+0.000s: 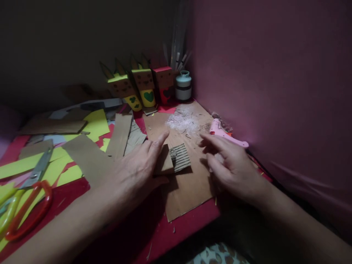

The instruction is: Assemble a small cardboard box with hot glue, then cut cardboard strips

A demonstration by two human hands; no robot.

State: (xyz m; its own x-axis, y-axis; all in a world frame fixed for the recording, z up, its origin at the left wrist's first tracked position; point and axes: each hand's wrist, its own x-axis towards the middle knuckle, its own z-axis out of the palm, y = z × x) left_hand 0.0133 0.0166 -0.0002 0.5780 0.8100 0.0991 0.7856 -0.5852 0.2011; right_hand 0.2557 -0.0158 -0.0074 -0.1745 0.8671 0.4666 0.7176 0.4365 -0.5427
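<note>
My left hand is closed around a small cardboard box, thumb and fingers along its sides. A ribbed piece of corrugated cardboard sticks out from the box's right side, with a small blob of something on it. Both are over a brown cardboard sheet. To the right, my right hand has its fingers curled and apart, with something small and pale near the fingertips that I cannot make out. Just beyond it lies a pink glue gun. A heap of clear glue strands sits on the sheet's far part.
Three box-headed cardboard figures and a pale blue jar stand at the back. Scissors, yellow paper and cardboard scraps cover the left side. A wall borders the right.
</note>
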